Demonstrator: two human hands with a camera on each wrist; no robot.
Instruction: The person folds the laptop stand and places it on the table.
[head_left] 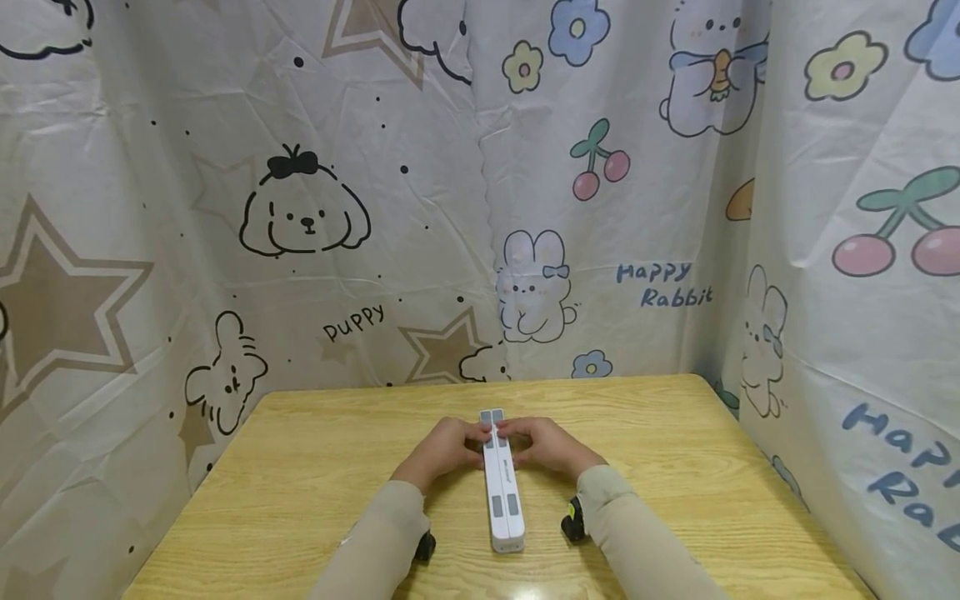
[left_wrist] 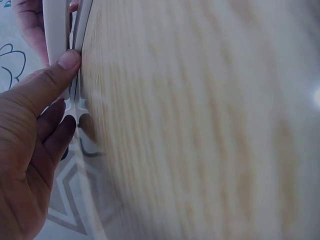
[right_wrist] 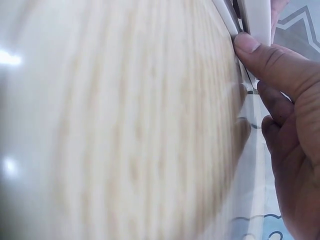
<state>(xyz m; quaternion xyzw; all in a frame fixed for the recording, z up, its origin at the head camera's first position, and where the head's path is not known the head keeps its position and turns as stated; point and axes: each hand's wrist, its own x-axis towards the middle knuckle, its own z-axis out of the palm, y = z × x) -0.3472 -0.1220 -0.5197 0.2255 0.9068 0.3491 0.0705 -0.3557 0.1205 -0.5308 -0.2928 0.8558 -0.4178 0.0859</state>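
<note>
A folded white laptop stand (head_left: 501, 479) with grey pads lies lengthwise on the wooden table, its near end toward me. From the left side my left hand (head_left: 442, 450) grips it close to its far end. My right hand (head_left: 553, 443) holds the same part from the right, so the two hands face each other across it. In the left wrist view the thumb of the left hand (left_wrist: 30, 125) lies against the lower edge of the stand (left_wrist: 56, 30). The right wrist view has the right thumb (right_wrist: 248, 44) at the stand's (right_wrist: 258, 20) other side.
The wooden table (head_left: 315, 467) reaches back to a printed curtain (head_left: 427, 208) with puppies, rabbits and stars, which also hangs along both sides. A black wrist camera (head_left: 573, 521) sits at the right cuff, and another dark one (head_left: 425, 547) at the left cuff.
</note>
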